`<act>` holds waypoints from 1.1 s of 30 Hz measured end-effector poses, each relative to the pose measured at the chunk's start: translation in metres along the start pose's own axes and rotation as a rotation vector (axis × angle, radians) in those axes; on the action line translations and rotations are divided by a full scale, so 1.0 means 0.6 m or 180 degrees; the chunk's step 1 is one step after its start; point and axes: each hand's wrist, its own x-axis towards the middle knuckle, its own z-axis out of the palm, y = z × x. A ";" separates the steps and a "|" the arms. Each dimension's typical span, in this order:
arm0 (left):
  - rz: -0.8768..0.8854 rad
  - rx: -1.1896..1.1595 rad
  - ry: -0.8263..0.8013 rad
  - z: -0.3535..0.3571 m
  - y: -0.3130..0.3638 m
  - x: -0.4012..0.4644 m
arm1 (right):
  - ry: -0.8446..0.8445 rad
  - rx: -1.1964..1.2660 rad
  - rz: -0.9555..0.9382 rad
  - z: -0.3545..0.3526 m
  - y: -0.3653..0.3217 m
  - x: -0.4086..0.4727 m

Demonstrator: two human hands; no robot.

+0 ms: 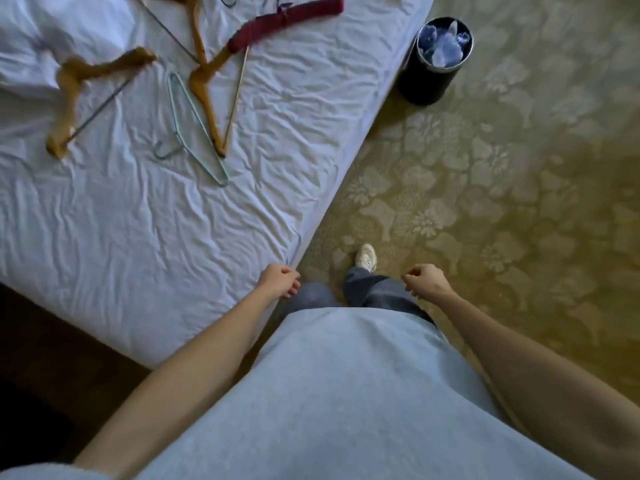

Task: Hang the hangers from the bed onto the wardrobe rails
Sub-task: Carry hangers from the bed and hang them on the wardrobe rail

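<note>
At twelve o'clock you lose a wooden hanger (194, 32) past the top edge; the brown hanger (86, 95) at ten o'clock is motion-blurred.

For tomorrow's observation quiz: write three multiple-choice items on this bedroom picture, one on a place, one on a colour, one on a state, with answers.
1. Where does the black bin stand?
A. on the bed
B. on the carpet beside the bed
C. under the bed

2. What colour is the padded hanger?
A. dark red
B. green
C. white

3. What are the left hand and the right hand doing?
A. both grip hangers
B. one grips a hanger
C. both hold nothing

Answers: B, it stands on the patterned carpet by the bed; A, its padding is dark red; C, loosely curled fingers, nothing in them.
</note>
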 end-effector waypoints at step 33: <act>-0.0783 -0.2330 0.1154 -0.438 0.392 0.409 | -0.0827 -0.2339 -0.1501 -0.102 -0.989 0.453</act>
